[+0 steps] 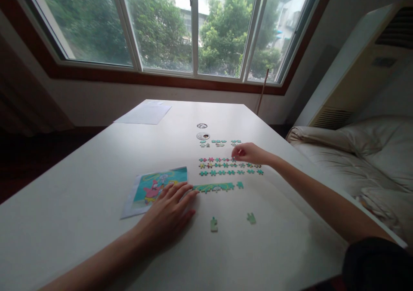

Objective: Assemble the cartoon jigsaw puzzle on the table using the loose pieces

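My left hand (176, 203) lies flat with its fingers stretched out, covering the lower right corner of a cartoon picture sheet (146, 183). Its fingertips touch the left end of a joined strip of jigsaw puzzle (214, 188). Just off the strip's right end lies one loose puzzle piece (239, 184). Farther up, my right hand (248, 154) is closed in a pinch at a small puzzle piece (234, 159) in the top of three rows of loose pieces (221, 172). Two greenish pieces lie apart nearer me, one tabbed piece (214, 224) and one angled piece (251, 218).
Beyond the rows are more puzzle pieces (219, 142) and two round openings, a nearer one (203, 136) and a farther one (202, 126). White paper (143, 114) lies at the far left of the white table (80, 200). A sofa (351, 149) stands at the right.
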Tool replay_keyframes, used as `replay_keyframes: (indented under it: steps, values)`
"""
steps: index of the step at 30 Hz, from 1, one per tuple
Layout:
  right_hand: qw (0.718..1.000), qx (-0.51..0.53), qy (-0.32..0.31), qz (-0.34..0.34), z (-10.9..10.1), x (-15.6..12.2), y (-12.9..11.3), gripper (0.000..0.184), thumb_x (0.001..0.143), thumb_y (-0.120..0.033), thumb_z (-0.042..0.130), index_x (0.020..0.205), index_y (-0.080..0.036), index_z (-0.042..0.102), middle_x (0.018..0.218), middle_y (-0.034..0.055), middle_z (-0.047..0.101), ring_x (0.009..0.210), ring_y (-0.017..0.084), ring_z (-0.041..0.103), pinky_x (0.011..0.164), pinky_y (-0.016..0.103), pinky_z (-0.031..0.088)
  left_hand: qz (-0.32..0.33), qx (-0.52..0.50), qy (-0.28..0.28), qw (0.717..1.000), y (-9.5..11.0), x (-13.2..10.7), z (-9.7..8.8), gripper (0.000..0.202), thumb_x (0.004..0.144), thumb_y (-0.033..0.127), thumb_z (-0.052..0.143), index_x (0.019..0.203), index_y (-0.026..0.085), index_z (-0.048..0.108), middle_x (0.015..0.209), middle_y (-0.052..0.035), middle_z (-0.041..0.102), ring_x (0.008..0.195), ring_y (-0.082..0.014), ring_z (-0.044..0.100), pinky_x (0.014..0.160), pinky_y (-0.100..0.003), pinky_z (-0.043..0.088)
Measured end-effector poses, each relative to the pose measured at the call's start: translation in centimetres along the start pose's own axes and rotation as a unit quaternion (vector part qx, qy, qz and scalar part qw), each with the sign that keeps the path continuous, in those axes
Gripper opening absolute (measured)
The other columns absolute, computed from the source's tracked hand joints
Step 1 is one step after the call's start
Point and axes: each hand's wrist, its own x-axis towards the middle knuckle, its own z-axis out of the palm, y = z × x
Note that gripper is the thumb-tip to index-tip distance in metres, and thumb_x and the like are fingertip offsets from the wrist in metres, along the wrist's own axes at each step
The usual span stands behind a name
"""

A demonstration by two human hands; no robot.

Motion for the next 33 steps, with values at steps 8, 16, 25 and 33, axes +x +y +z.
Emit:
replay_keyframes:
  steps: [8,16,25,33]
  values:
    - [0.996,-0.025,0.012,0.082,2.5,-7.4,-1.0,0.015,0.068,-0.031,0.06,0.069,-0.016,0.059,0.063,0.0,0.06,0.056,0.011,0.052,0.052,0.021,0.036,0.005,0.001,0.0,1.0,-0.1,0.1,0.1,0.031,0.086,0.024,0.043,0.116,0.019,0.05,0.117,-0.0091,0.052,0.113,-0.0272,0.041,0.096,-0.047,0.031]
    - [0.997,-0.015,-0.052,0.046,0.1,-8.9,-0.5,0.029,0.079,-0.042,0.049,0.079,-0.017,0.062,0.067,0.0013,0.058,0.06,0.011,0.05,0.054,0.022,0.036,0.007,0.006,0.003,1.0,-0.1,0.1,0.0,0.031,0.086,0.025,0.042,0.115,0.019,0.05,0.116,-0.0096,0.053,0.111,-0.0262,0.042,0.095,-0.045,0.033]
    - [0.993,-0.012,-0.116,0.037,0.7,-8.7,0.5,0.029,0.067,-0.035,0.066,0.088,-0.015,0.06,0.074,0.0008,0.051,0.065,0.011,0.046,0.058,0.022,0.038,0.01,-0.001,0.002,1.0,-0.1,0.1,-0.3,0.031,0.087,0.026,0.042,0.116,0.02,0.05,0.117,-0.0084,0.053,0.111,-0.0257,0.042,0.095,-0.044,0.033]
    - [0.996,-0.011,-0.079,-0.036,2.2,-8.1,-0.7,0.021,0.065,-0.024,0.065,0.082,-0.015,0.058,0.071,-0.0006,0.051,0.062,0.009,0.044,0.057,0.02,0.036,0.01,-0.008,-0.009,1.0,-0.1,0.1,0.0,0.032,0.087,0.025,0.042,0.117,0.018,0.049,0.119,-0.0093,0.052,0.113,-0.0264,0.04,0.096,-0.046,0.031]
